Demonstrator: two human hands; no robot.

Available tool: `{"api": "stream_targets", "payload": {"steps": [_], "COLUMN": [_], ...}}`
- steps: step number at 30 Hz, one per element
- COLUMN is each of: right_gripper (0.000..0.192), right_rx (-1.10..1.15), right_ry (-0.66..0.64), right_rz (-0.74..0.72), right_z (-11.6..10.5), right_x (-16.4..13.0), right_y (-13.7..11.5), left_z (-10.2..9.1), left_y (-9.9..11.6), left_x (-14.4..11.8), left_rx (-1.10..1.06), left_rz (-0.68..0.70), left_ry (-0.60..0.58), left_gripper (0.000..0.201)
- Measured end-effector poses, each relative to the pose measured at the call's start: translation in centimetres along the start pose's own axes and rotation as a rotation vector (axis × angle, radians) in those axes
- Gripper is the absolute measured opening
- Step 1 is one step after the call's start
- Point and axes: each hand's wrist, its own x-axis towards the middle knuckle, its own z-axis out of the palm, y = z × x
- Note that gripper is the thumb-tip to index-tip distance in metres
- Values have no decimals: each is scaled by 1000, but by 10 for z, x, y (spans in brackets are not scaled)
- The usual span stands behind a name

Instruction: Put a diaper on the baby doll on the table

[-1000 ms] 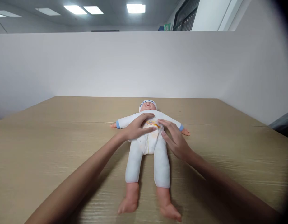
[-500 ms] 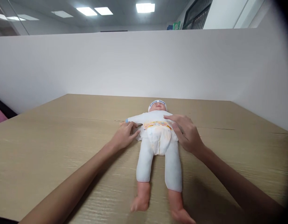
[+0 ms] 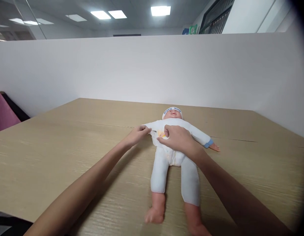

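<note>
A baby doll (image 3: 175,164) in a white suit and a white cap lies on its back on the wooden table (image 3: 55,154), feet towards me. It wears a diaper (image 3: 164,139) with a coloured waistband. My left hand (image 3: 137,135) pinches the diaper's tab at the doll's left-hand side in the picture, by the sleeve. My right hand (image 3: 178,139) lies over the doll's belly, its fingers gripping the diaper's front near the waistband. The doll's arm on the right, with a blue cuff, is stretched out on the table.
A white partition wall (image 3: 152,65) stands along the table's far edge and right side. Something pink (image 3: 4,113) shows past the table's left edge. The near table edge runs at the lower left.
My right hand has moved from the doll's right side across onto its belly and closed on the diaper front. My left hand has shifted slightly towards the doll's waist. The view has turned left.
</note>
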Motion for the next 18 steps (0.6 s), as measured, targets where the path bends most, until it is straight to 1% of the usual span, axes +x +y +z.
{"api": "stream_targets", "payload": {"steps": [2,4,6,7,8,10,12,13,15,18], "right_gripper": [37,37,36,37,37,38,38,39,39,34], "right_rx": [33,72,93,96,96,98,104,110,122,149], "right_ry": [-30,-63,-79,-79,-76,-70,-57,-46,-11,73], "right_rz": [-26,-62,-89,-98,-102,-107,-102,-95,-71,-35], "right_z": [-3,-6,-9,-10,-10,-9,-6,-4,0,1], "right_x": [0,0,2,3,4,6,8,9,12,13], "right_y": [2,4,8,11,13,17,20,20,21,21], "left_z": [15,31,43,46,48,48,48,48,49,51], "left_y": [14,25,28,27,24,13,-1,-7,-15,-16], "left_x": [6,13,20,22,24,25,25,24,22,17], "left_rx": [-78,-143,-202,-232,-266,-347,-386,-373,-321,-257], "left_rz": [35,83,138,155,156,124,105,102,95,78], "left_ry": [-36,-109,-175,-185,-174,-107,-30,-8,-8,36], "left_gripper": [53,50,50,51,50,45,50,56,62,58]}}
